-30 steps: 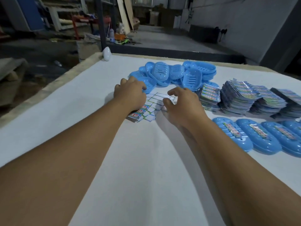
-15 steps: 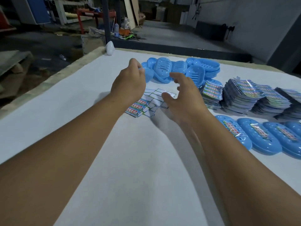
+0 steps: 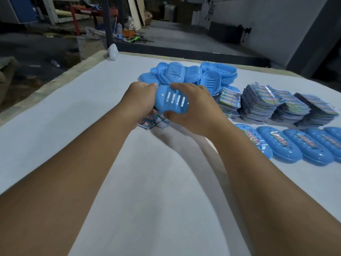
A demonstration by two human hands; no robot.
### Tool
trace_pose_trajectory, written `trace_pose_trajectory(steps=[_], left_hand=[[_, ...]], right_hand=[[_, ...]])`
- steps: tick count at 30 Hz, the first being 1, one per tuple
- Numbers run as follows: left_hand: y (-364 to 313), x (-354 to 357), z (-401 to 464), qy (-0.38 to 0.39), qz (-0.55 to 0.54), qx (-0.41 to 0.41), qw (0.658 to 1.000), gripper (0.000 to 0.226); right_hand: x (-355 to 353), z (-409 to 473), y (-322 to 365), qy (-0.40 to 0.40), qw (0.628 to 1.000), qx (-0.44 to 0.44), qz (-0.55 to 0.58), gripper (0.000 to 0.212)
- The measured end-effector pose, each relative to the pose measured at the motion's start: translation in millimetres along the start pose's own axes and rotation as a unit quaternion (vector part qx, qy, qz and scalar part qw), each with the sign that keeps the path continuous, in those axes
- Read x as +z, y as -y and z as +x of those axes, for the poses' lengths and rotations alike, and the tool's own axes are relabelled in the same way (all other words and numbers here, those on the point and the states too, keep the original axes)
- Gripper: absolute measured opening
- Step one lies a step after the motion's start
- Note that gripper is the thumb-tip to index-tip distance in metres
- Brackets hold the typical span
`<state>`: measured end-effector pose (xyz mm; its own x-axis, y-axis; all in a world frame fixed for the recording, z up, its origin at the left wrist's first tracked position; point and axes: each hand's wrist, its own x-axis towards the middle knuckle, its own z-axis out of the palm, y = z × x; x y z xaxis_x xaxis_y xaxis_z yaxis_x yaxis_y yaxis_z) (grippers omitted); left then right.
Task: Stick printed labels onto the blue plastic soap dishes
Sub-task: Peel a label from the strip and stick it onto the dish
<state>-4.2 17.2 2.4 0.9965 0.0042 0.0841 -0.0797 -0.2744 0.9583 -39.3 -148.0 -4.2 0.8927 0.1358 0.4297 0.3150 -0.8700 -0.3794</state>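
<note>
Up above the white table [image 3: 55, 115], a blue soap dish [image 3: 171, 101] with slots in its base is held between both hands: the left hand [image 3: 138, 100] grips its left end, the right hand [image 3: 193, 109] curls fingers over its far edge and thumb under its near edge. Directly below lies a sheet of small printed labels [image 3: 151, 121]. Just behind sits a heap of unlabelled dishes [image 3: 193, 74]. To the right stand stacks of label sheets [image 3: 276, 104], and nearer, a row of labelled dishes [image 3: 295, 146].

You're holding a slotted blue soap dish [image 3: 171, 102] mid-frame, tilted over the label sheet [image 3: 153, 122] lying below.
</note>
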Motion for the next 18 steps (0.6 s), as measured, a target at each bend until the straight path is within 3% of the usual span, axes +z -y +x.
trace_pose_trajectory(steps=[2, 4, 7, 10, 14, 18], left_hand=[[3, -4, -1, -0.028, 0.133, 0.06, 0.989, 0.038], [8, -8, -4, -0.05, 0.283, 0.11, 0.951, 0.031], [9, -12, -5, 0.003, 0.392, 0.067, 0.918, 0.037], [10, -16, -6, 0.051, 0.379, 0.03, 0.923, 0.052], [14, -17, -4, 0.047, 0.344, 0.023, 0.937, 0.057], [12, -19, -2, 0.037, 0.258, -0.024, 0.965, 0.063]], right_hand=[[-3, 0, -6, 0.007, 0.999, 0.036, 0.019, 0.075], [-7, 0, -16, 0.04, 0.996, 0.07, 0.034, 0.076], [-14, -3, -25, 0.102, 0.988, 0.107, 0.036, 0.08], [-15, -3, -26, 0.134, 0.984, 0.109, 0.033, 0.076], [-15, -3, -23, 0.174, 0.979, 0.108, 0.019, 0.072], [-14, -4, -22, 0.184, 0.977, 0.109, 0.002, 0.081]])
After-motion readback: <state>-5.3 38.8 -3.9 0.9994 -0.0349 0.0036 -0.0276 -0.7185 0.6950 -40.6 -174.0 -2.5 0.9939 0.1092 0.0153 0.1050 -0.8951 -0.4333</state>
